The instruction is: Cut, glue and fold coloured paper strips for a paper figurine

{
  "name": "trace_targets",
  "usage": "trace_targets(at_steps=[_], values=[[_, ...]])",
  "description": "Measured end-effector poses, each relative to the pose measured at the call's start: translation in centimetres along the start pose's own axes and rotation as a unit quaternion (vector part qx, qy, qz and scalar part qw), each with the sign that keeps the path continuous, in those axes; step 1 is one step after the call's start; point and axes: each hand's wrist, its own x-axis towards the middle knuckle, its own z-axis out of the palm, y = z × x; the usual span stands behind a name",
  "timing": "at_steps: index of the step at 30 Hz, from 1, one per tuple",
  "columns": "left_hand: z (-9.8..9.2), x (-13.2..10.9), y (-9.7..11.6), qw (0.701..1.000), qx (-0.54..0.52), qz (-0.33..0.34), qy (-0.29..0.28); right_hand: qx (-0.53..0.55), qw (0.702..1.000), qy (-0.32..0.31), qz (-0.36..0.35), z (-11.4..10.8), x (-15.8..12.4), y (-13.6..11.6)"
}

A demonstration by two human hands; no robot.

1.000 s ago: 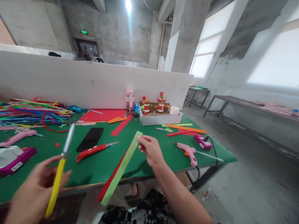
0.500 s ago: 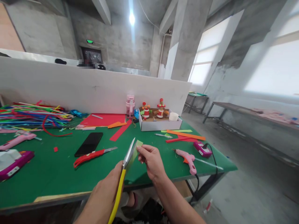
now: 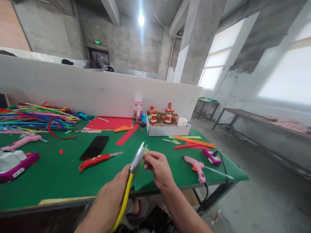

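My left hand [image 3: 116, 187] is closed around a pair of scissors [image 3: 137, 158] with yellow handles. Their metal blades point up and away from me, slightly parted at the tips. Between finger and thumb, my right hand [image 3: 157, 168] pinches a small light green piece of paper [image 3: 147, 151]. The blades cross in front of this paper and hide part of it. Beyond my left hand, a red-handled utility knife [image 3: 98, 160] lies against a black phone [image 3: 95, 147].
A pink glue gun [image 3: 198, 166] and a purple power strip [image 3: 212, 156] lie at the right. Toward the back, a white box [image 3: 168, 130] holds small decorated figures. Colourful pipe cleaners [image 3: 36, 116] are heaped at the left. Paper strips [image 3: 194, 141] lie in front of the box.
The scissor blades have parted at the tips and now overlap the green paper more. Less of the paper shows. Both hands stay nearly in place while the view shifts slightly.
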Motion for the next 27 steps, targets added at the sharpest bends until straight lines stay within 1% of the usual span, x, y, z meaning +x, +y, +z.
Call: trace_targets(at_steps=[6,11,17,19,21,25,27], values=[[-0.1,0.0,0.1,1.000,0.009,-0.002,-0.011,0.000,1.000,-0.007,0.004,-0.1,0.0,0.1],[-0.6,-0.3,1.4,1.000,0.012,-0.004,-0.017,0.014,1.000,0.005,0.008,-0.2,0.1,0.1],[-1.8,0.0,3.6,0.995,0.021,-0.048,-0.085,0.006,1.000,-0.006,0.002,-0.4,0.1,-0.1],[-1.8,0.1,3.8,0.994,0.024,-0.053,-0.092,0.002,1.000,-0.010,0.001,-0.3,0.0,-0.1],[-1.5,0.1,3.5,0.995,0.023,-0.046,-0.083,-0.002,1.000,-0.011,0.003,-0.3,0.0,-0.1],[-0.3,0.0,2.2,0.999,0.010,-0.016,-0.035,-0.009,1.000,-0.014,0.005,-0.4,-0.1,0.0],[0.1,-0.1,1.7,0.999,0.004,-0.014,-0.030,-0.012,1.000,-0.015,0.003,-0.4,-0.1,0.0]])
